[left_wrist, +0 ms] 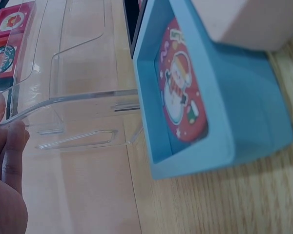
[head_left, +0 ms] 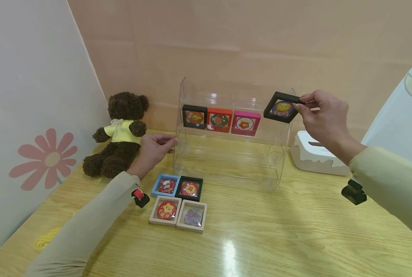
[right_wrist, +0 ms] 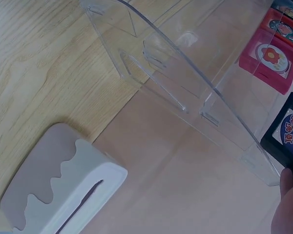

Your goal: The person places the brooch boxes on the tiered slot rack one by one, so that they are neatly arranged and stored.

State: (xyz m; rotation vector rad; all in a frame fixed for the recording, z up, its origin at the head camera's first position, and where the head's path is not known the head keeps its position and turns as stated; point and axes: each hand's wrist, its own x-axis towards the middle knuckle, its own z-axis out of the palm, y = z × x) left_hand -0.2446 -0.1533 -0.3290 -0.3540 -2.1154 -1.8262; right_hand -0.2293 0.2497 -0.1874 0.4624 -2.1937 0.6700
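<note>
A clear acrylic display rack [head_left: 226, 179] stands on the table. My left hand [head_left: 154, 150] pinches its left side panel between thumb and fingers. On an upper tier sit a black frame [head_left: 195, 116], a red frame [head_left: 219, 120] and a pink frame [head_left: 245, 123], side by side, each with a round badge. My right hand [head_left: 325, 117] grips the right edge of another black frame [head_left: 278, 107], tilted at the rack's upper right, with a purple and yellow badge facing out. In the right wrist view that frame [right_wrist: 278, 146] overlaps the rack's edge.
In front of the rack's left lie a blue frame [head_left: 165, 185], a black frame [head_left: 189, 188] and two beige frames [head_left: 166, 210]. A brown teddy bear [head_left: 123, 134] sits at left. A white tissue box [head_left: 313, 154] stands at right. Yellow cord [head_left: 47, 238] lies near the left sleeve.
</note>
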